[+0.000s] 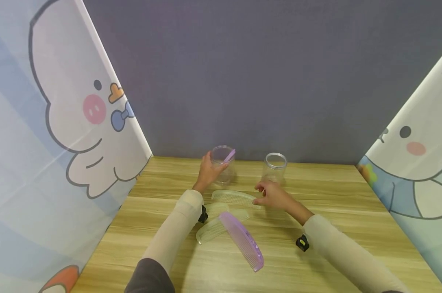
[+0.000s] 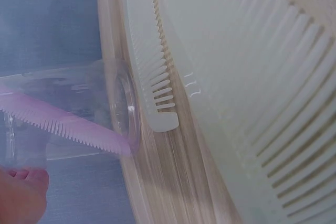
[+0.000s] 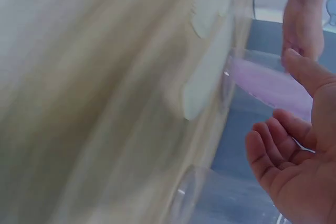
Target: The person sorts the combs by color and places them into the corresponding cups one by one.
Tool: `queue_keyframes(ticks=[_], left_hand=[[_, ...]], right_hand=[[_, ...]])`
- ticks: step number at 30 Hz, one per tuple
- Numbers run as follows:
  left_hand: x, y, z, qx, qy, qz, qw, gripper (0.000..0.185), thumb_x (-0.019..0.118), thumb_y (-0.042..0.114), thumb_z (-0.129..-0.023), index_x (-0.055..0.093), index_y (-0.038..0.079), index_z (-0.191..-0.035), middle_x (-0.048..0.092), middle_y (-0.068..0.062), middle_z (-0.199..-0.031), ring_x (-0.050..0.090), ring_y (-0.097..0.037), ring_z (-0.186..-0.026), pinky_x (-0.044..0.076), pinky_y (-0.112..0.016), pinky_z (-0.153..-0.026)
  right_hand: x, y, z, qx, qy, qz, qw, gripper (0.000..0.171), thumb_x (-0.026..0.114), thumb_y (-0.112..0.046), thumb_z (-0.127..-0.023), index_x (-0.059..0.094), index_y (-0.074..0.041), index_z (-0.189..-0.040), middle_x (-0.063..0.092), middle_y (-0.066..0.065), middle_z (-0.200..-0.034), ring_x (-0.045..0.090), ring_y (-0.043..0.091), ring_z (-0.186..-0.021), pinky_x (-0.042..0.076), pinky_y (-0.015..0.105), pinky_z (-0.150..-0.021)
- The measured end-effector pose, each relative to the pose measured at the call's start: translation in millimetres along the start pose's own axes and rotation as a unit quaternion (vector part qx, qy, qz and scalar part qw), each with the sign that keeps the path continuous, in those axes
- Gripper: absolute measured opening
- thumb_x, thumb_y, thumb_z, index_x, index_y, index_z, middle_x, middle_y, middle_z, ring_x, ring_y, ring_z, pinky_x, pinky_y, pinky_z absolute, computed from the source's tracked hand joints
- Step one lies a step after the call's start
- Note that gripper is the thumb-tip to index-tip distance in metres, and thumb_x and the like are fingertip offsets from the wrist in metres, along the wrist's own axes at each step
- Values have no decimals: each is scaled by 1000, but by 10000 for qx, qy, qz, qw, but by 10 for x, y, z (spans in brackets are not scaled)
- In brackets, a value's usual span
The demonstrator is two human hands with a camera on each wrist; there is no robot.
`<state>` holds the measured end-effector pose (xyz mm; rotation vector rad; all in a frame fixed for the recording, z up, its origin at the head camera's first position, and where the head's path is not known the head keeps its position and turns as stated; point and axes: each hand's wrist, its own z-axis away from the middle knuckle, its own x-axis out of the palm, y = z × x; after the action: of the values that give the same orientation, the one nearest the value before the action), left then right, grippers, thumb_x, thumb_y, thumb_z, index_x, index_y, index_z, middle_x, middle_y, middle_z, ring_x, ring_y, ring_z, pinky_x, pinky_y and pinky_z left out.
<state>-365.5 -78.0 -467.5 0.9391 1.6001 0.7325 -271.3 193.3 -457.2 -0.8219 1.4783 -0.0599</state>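
Note:
At the back of the table, my left hand grips a clear jar with thumb and fingers around its side. Inside the jar a purple comb leans at a slant, its upper end above the rim. My right hand is above the table with fingers loosely bent and nothing in them. It is just in front of a second clear jar, at the right end of a pale green comb. In the right wrist view its palm and fingers show relaxed.
Nearer the front, a second purple comb lies over a pale green comb. Another pale green comb lies beside them, partly behind the left wrist. A grey wall stands behind the jars, with printed cloth panels on both sides.

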Motion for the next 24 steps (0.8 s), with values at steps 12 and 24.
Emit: queue_keyframes(ticks=[12, 24], left_hand=[[10, -13, -10, 146, 41, 96, 9998, 97, 82, 41, -85, 30, 0, -156, 43, -24, -149, 46, -40, -139, 40, -54, -117], [17, -26, -11, 104, 86, 62, 9999, 98, 82, 42, -84, 30, 1, -156, 43, -23, -149, 46, -40, -139, 41, -54, -117]], right_hand=[[303, 1, 384, -535, -886, 65, 9946, 35, 89, -32, -77, 66, -9, -91, 58, -5, -81, 49, 4, -73, 46, 20, -66], [454, -144, 588, -557, -1567, -78, 9860, 38, 90, -36, -73, 63, -14, -87, 56, -5, -80, 46, 1, -69, 42, 18, -60]])
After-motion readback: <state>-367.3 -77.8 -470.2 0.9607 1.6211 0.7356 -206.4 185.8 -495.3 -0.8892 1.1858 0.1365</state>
